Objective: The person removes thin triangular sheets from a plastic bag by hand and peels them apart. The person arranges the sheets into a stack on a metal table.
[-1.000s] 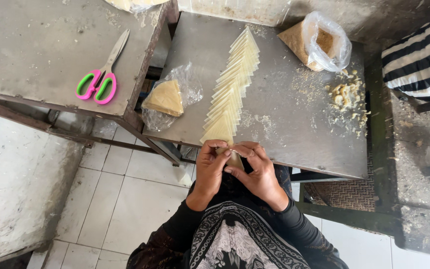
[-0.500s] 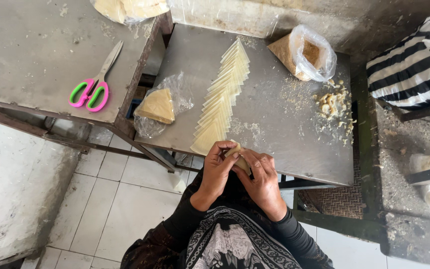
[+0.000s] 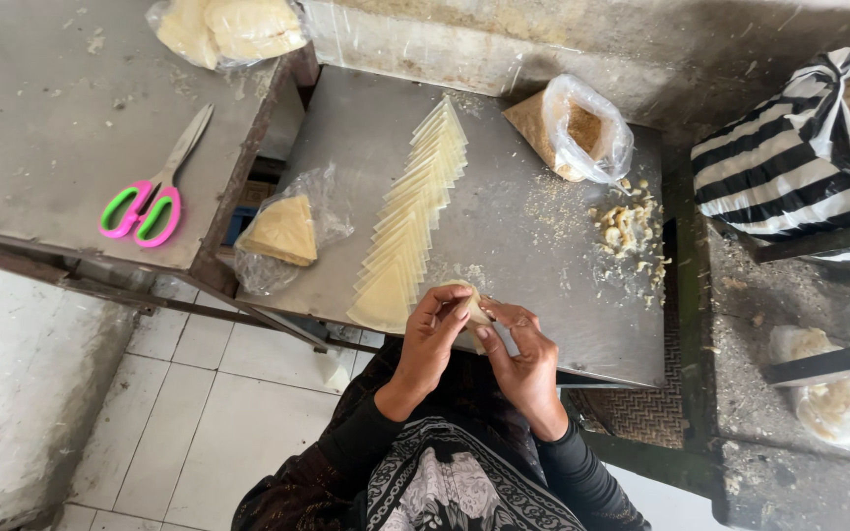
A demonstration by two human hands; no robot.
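Both hands, left point(image 3: 432, 339) and right point(image 3: 520, 356), fingers clamped on one half-folded wrapper point(image 3: 471, 304) at the surface point(image 3: 543, 295) edge; long row of wrappers point(image 3: 410, 221) unfilled; most work seemingly left.

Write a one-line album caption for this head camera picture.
Both hands, left hand and right hand, fold a small pale pastry piece beside a fanned row of thin triangular wrappers.
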